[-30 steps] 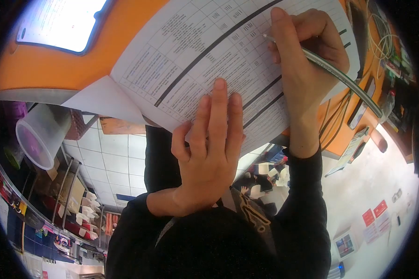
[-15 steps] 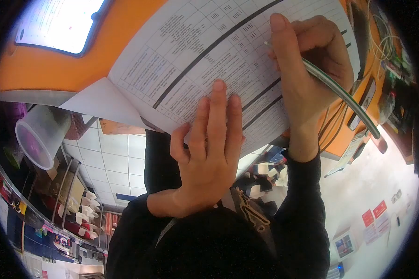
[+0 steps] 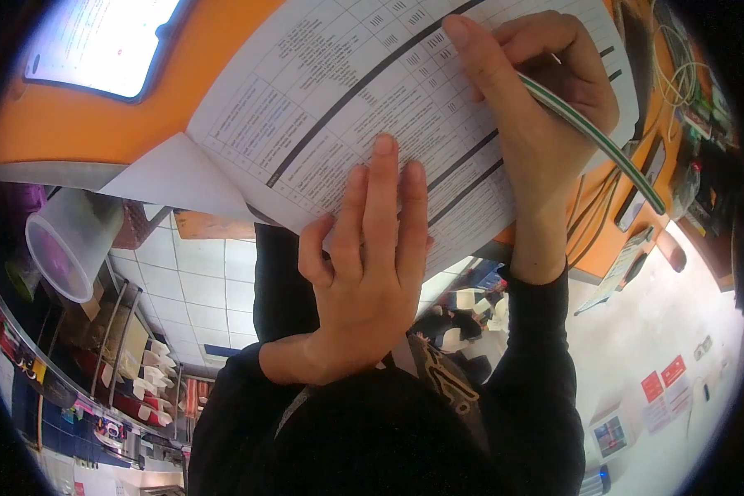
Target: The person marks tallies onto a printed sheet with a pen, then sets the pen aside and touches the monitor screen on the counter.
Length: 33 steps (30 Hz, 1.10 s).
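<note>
Printed sheets [image 3: 306, 91] with tables and handwritten tally marks lie on the orange desk [image 3: 83, 124], their near edge reaching past the desk edge. My left hand [image 3: 370, 240] rests flat on the lower part of the top sheet, fingers extended and apart. At the upper right, my right hand [image 3: 546, 99] is closed round a green and white pen [image 3: 599, 140], whose back end points down to the right. The pen's tip is hidden behind the fingers, near the tally columns. One lower corner of the paper is folded over, left of my left hand.
A lit phone [image 3: 99, 45] lies on the desk at the upper left. Below it stands a translucent plastic container [image 3: 70, 240]. Cables [image 3: 678, 74] and a dark flat device [image 3: 643, 186] are at the right. People sit farther off, beyond the tiled floor [image 3: 202, 289].
My right hand has moved slightly left and the pen has tilted and shifted with it. The paper and my left hand have shifted slightly left in view.
</note>
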{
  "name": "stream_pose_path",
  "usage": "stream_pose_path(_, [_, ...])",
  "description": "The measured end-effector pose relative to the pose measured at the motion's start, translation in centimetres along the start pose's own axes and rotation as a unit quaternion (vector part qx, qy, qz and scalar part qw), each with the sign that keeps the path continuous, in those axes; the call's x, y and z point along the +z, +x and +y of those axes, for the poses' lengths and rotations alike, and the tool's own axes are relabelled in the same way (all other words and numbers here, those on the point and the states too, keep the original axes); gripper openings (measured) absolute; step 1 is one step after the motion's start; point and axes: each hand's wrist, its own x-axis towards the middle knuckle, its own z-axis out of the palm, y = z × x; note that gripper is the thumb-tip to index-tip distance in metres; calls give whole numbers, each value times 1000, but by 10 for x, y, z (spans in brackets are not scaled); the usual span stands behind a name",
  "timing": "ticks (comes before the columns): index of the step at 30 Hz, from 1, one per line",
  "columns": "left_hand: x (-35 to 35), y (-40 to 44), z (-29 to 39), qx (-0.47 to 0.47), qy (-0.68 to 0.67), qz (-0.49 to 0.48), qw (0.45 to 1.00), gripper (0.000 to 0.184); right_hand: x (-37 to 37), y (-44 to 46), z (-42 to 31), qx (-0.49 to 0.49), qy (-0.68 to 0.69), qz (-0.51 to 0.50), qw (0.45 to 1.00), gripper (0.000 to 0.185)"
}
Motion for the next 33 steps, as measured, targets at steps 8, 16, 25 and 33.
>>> stream_pose_path(8, [-2, 0, 1, 3, 13, -9, 1000, 52, -12, 0, -8, 10, -106, -34, 994, 27])
stream_pose_path(16, [-4, 3, 7, -43, -5, 14, 999, 44, -14, 0, 4, 0, -33, -21, 999, 28])
stream_pose_path(25, [-3, 3, 5, -42, -6, 13, 999, 44, -23, -3, 17, -111, -13, -77, 991, 17])
stream_pose_path(33, [-2, 3, 5, -47, -19, 26, 998, 42, -24, -3, 16, -106, -53, -65, 991, 19])
